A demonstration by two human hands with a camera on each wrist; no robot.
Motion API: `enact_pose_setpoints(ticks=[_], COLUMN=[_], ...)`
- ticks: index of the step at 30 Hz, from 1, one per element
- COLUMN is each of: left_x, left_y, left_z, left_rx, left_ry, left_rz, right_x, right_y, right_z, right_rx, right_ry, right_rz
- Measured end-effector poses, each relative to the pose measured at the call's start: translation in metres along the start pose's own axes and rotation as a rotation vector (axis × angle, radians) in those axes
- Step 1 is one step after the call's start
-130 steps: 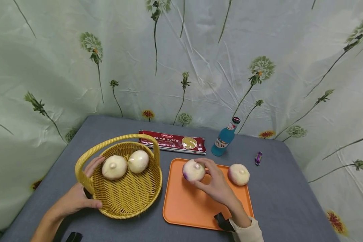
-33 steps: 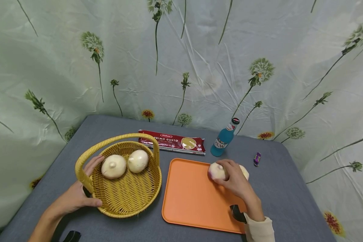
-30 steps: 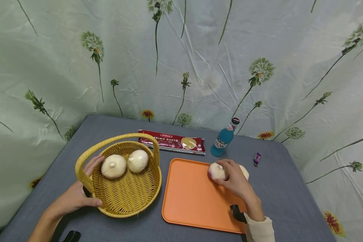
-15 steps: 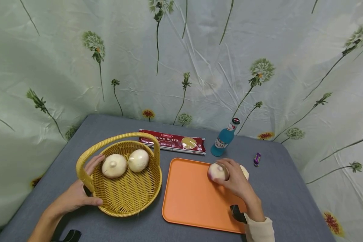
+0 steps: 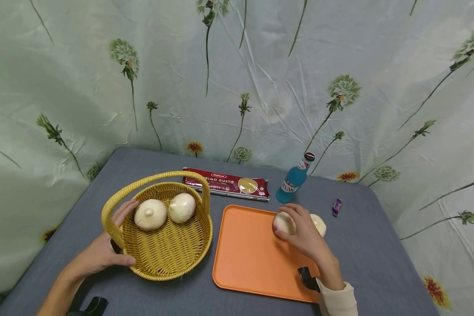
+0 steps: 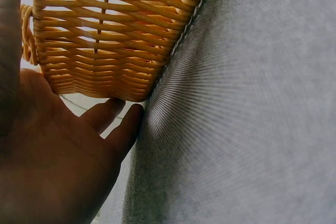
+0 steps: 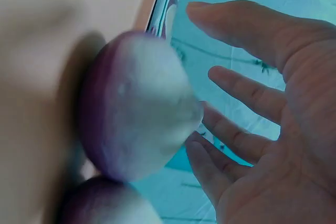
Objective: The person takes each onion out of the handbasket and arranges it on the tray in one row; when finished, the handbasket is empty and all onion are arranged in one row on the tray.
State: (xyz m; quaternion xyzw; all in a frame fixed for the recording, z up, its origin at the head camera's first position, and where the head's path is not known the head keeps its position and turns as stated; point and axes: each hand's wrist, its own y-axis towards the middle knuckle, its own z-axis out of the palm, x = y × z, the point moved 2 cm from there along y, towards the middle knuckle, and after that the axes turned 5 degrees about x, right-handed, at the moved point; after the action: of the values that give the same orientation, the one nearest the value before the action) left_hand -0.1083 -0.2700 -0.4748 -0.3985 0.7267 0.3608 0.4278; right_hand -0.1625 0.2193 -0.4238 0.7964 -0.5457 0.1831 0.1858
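At the back right corner of the orange tray (image 5: 256, 259) sits a white-and-purple turnip (image 5: 283, 223), root nub up. My right hand (image 5: 306, 232) is spread around and over it. In the right wrist view the fingers (image 7: 239, 85) stand apart from this turnip, with a gap between. A second turnip (image 5: 318, 224) lies close beside it, partly behind the hand. My left hand (image 5: 98, 256) rests along the left side of a yellow wicker basket (image 5: 170, 250), thumb and fingertips at its rim. The basket holds two pale turnips (image 5: 150, 214).
Behind the tray stand a blue bottle (image 5: 294, 180) and a red pasta packet (image 5: 237, 184), which lies flat behind the basket. A small purple wrapped sweet (image 5: 337, 207) lies to the right. A flowered curtain (image 5: 260, 87) hangs behind the grey table (image 5: 363, 263).
My right hand has carried the turnip rightward across the tray and put it beside the other one. Its fingers have since loosened off it. The left hand stays at the basket.
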Motion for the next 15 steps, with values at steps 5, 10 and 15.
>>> enact_pose_setpoints(ticks=[5,10,15], left_x=[-0.002,-0.001,-0.001], left_y=[0.003,0.002,0.000], left_z=[-0.001,0.000,0.000], left_rx=[-0.005,0.000,0.007], left_ry=[0.008,0.018,0.024], left_rz=[0.011,0.003,-0.016], right_x=[0.013,0.028,0.046], right_y=[0.003,0.007,0.014], right_z=[0.001,0.002,0.003], right_rx=[0.013,0.034,0.065], right_ry=[0.017,0.005,-0.026], right_rz=[-0.040,-0.094,-0.183])
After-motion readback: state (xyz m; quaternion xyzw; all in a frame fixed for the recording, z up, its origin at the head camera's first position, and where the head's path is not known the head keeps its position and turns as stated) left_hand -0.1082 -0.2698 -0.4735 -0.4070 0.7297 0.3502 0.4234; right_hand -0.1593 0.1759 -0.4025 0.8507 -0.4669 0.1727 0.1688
